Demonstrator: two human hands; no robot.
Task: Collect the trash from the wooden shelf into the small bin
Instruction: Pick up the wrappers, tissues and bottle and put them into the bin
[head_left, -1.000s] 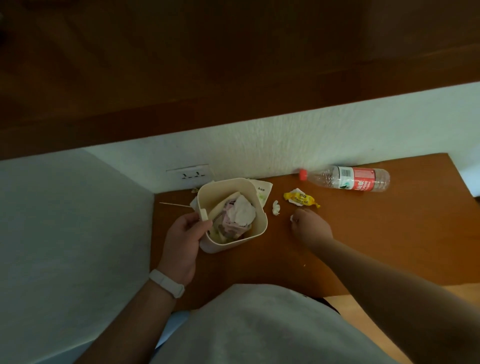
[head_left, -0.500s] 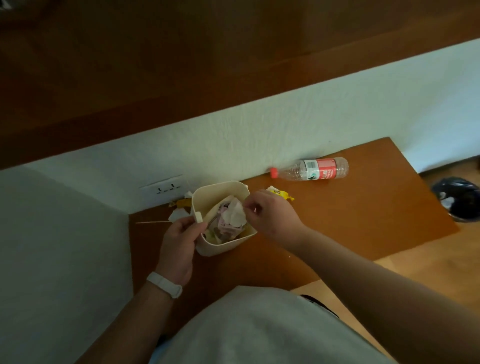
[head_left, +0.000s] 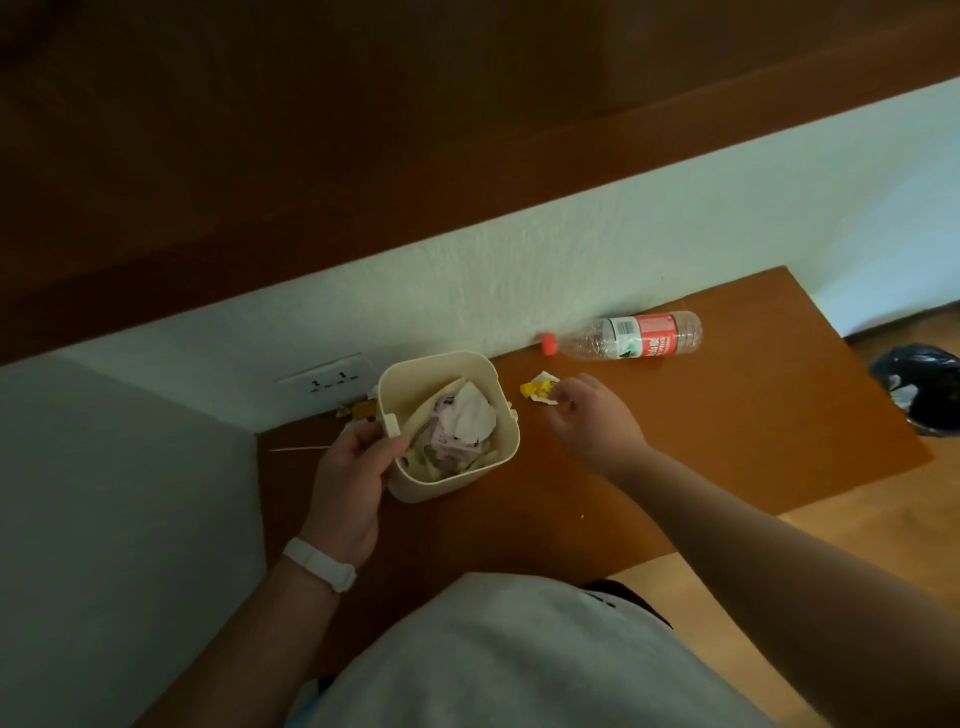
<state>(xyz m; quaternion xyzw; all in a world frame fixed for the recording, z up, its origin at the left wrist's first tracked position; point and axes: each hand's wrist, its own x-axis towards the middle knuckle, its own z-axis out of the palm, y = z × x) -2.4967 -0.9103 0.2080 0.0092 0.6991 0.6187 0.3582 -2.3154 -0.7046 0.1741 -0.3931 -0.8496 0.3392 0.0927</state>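
Left hand (head_left: 352, 478) gripped the near-left wall of the bin (head_left: 457, 480), thumb by a small clip on the rim, fingers wrapped round the outside; white band (head_left: 320, 563) on that wrist. The bin stood on the wooden shelf (head_left: 727, 441) near the back left corner, holding crumpled white tissue (head_left: 471, 415) over pink and pale scraps. Right hand (head_left: 592, 415) lay just right of the bin, fingertips pinched on the white edge of a yellow wrapper (head_left: 535, 388) resting on the shelf; whether it was lifted clear could not be told. A clear bottle (head_left: 631, 336) with red cap and red label lay on its side along the wall, behind the right hand. A thin stick (head_left: 298, 448) and small scraps (head_left: 358, 409) sat left of the bin below a wall socket (head_left: 327, 382). A dark bag (head_left: 919, 389) stood on the floor at far right.
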